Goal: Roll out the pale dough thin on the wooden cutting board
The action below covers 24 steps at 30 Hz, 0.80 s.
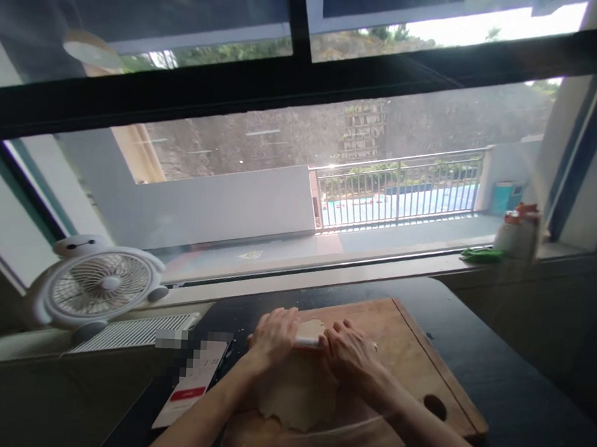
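Head view shows a rolling pin (pixel 306 342) lying crosswise over the far part of a sheet of dough (pixel 297 390) on a wooden board (pixel 397 349), which sits on a dark bench (pixel 472 346). The left hand (pixel 274 335) is on the left part of the pin and the right hand (pixel 348 349) on the right part, with a short pale stretch of it bare between them. The fingers of both are bent over the pin and look closed on it; how tightly they grip, I cannot tell.

To roll well here, press evenly with both hands, since leaning on one side would probably leave that side thinner. Keep the pin level and let it turn under the palms rather than drag, which could wrinkle or tear the sheet. Ease the pressure near the far edge so that it does not thin too much, and work from the middle outward. Giving the dough a turn now and then should help to even out its shape.

The dough is pale cream, flat and seemingly thin. Most of it spreads on the near side of the pin, left of the board's middle, with only a small strip showing on the far side. Its near edge is wavy and ragged. The hands and the left forearm hide parts of its sides, so I cannot judge the full outline.
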### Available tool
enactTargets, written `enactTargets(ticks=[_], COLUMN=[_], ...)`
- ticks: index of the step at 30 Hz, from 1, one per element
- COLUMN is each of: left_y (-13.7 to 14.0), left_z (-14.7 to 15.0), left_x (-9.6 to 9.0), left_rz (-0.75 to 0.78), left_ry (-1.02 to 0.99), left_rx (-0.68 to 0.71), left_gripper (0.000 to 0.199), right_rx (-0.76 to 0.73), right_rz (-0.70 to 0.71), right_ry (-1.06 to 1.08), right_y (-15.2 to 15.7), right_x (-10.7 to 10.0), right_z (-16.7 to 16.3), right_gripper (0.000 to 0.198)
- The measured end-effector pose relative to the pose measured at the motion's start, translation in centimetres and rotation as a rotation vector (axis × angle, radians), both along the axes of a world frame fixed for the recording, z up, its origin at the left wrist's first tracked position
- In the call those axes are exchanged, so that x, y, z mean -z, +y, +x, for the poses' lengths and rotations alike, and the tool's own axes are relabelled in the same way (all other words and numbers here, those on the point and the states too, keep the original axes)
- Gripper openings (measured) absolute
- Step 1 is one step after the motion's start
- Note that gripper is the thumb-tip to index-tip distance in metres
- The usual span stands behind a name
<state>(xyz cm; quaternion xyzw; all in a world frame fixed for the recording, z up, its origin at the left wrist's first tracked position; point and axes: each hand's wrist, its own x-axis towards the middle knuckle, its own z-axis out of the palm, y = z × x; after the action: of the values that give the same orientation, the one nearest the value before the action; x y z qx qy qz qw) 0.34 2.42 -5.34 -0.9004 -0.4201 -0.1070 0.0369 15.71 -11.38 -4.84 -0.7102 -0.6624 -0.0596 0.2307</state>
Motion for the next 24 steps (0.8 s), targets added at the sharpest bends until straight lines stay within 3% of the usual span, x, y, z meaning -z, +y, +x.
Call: enactTargets(ticks=[4, 10, 14, 20, 24], left_y=[2.5, 4.7, 3.6, 0.4, 0.6], left_z=[2.9, 6.6, 5.1, 0.3, 0.7], left_x=[-0.9, -1.7, -1.4, -0.7, -0.6], left_rz=[-0.073, -0.133, -0.117, -0.091, -0.119], left_ry=[0.11, 0.171, 0.167, 0.118, 0.147], left_rx=[-0.035, 0.019, 0.027, 0.039, -0.01], left_gripper=[0.049, 0.04, 0.042, 0.048, 0.048], right_rx=[0.035, 0.179, 0.143, 0.112, 0.073], right_rz=[0.037, 0.017, 0.062, 0.177, 0.166], right_ry=[-0.039, -0.054, -0.025, -0.036, -0.04], right_y=[-1.7, -0.2, -1.5, -4.6, -4.7], right_x=[0.7, 0.3, 0.7, 1.4, 1.2], right_z=[0.1, 1.0, -0.1, -2.6, -2.3], right_gripper=[0.031, 0.038, 0.028, 0.036, 0.035])
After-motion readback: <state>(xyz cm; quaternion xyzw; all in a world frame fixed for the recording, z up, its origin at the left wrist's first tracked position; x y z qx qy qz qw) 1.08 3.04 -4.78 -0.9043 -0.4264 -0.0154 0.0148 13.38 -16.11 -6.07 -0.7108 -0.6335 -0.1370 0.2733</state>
